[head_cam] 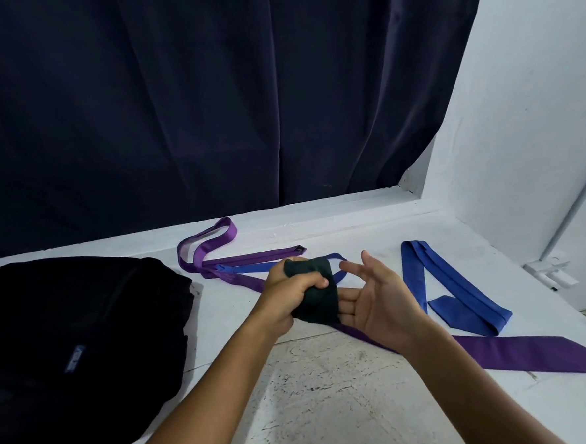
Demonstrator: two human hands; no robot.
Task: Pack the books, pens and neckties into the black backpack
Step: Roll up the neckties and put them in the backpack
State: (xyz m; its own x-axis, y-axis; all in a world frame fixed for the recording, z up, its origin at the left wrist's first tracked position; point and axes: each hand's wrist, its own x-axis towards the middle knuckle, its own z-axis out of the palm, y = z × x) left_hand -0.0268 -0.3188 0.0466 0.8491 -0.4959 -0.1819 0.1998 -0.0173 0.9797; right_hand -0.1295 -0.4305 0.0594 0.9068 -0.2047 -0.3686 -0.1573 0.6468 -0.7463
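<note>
I see my left hand (290, 292) curled tightly around a dark necktie (315, 294), which is rolled into a soft, thick bundle of matte cloth. My right hand (375, 299) is beside it with the palm turned up and the fingers spread and relaxed; its fingertips touch the lower edge of the bundle, but it grips nothing. Both hands are above the white surface (329, 391), which looks rough and a little cracked near me.

The black backpack (76, 348) lies flat on the left, soft and slumped, with a small pale label on its front. Behind the hands a purple necktie (526, 351) with a slight shine runs in a long band, looped at the far end and with its wide pointed end at the right. A blue necktie (454, 294) lies folded in a sharp angle at the right, and its smooth fabric shows a seam along the middle. A dark heavy curtain (209, 106) hangs in folds behind.
</note>
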